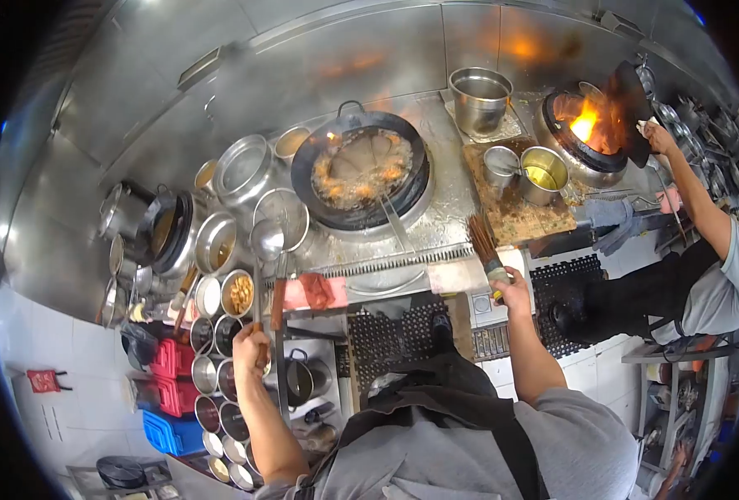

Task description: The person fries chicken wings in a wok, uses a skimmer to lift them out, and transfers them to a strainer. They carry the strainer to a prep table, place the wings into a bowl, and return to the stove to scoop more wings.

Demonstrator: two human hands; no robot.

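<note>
My left hand [253,348] is closed around the handle of a ladle [268,240], whose bowl hangs over the round wire strainer [290,205] on the stove top. My right hand [513,292] grips a bamboo wok brush [481,237], its bristles pointing up near the stove's front edge. Between and beyond both hands, a black wok [304,167] holds bubbling oil with orange-brown pieces [392,173] frying in it. A skimmer with a metal handle [396,223] rests in the oil and leans on the wok's near rim.
To the right, a co-worker's hand [656,136] tilts a wok [627,112] beside a flaming burner [584,125]. Steel pots, including one with yellow liquid [543,177], stand between the burners. Several metal containers, one holding brown pieces [241,293], line the left side.
</note>
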